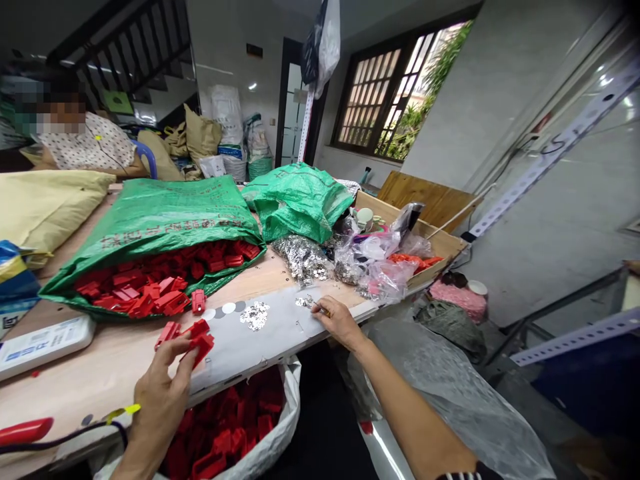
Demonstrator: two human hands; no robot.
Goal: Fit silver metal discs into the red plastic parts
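My left hand (165,380) pinches red plastic parts (201,341) above the front of the table; how many it holds I cannot tell. On the grey sheet (280,330), my right hand (340,321) has its thumb and forefinger together at a small group of silvery metal pieces (303,302). Whatever is between those fingertips is too small to name. A larger pile of the flat metal pieces (255,316) lies between the two hands. One loose red part (199,301) stands by the mouth of the green woven sack (180,210), which is full of such parts.
Below the table edge hangs a white sack (293,400) of red parts. A bag of metal pieces (303,259) and a wooden tray (445,250) with plastic bags stand at the back right. A white device (47,347) lies left. Another person (90,143) sits across the table.
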